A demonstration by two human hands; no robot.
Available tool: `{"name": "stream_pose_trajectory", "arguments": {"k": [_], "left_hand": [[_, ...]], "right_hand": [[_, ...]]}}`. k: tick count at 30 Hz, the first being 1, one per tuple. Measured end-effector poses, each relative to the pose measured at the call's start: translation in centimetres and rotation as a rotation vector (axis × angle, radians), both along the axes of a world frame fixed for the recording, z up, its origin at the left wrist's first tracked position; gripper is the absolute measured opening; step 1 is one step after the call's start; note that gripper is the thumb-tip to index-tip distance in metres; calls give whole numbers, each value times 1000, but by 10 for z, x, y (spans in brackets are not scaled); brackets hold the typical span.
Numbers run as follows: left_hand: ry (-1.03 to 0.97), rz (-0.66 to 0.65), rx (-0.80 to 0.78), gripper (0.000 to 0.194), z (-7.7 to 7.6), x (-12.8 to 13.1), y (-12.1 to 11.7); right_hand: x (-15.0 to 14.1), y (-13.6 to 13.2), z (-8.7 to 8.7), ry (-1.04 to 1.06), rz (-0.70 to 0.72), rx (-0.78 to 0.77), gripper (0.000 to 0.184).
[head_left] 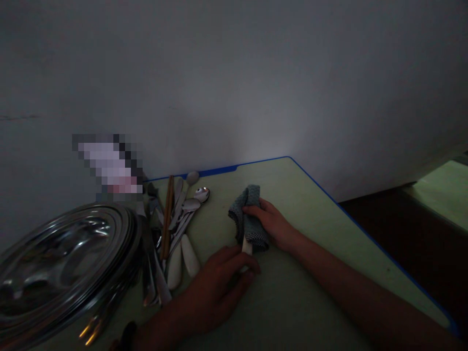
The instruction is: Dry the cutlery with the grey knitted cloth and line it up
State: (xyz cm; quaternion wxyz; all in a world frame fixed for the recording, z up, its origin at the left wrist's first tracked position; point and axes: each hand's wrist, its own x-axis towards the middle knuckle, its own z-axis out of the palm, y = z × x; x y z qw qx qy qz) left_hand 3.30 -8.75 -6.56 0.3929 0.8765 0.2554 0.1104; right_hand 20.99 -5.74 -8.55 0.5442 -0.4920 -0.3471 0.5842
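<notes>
My left hand (219,282) is closed round the pale handle of a utensil (247,247). The other end of that utensil is hidden inside a grey-green knitted cloth (251,219). With fingers and thumb, my right hand (272,224) grips the cloth, folded about the utensil. Left of my hands lies a loose pile of cutlery, with shiny spoons (202,194), brown chopsticks (167,214) and two thick white handles (190,256).
A stack of metal compartment trays (66,253) stands at the left, with fork tines (91,331) showing below its rim. The pale green table (310,287) has a blue edge and meets a grey wall (234,87). A blurred-out patch (109,165) covers something behind the trays.
</notes>
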Motion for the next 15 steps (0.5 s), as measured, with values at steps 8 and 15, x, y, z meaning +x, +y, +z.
{"name": "stream_pose_trajectory", "arguments": {"k": [8,15], "left_hand": [[-5,-7,-10,16,1,0,0],[-20,-4,-6,17,0,-1,0]], "right_hand": [[0,1,-2,37,-3,-2,19],[2,0,1,93,-35,-34,23]]}}
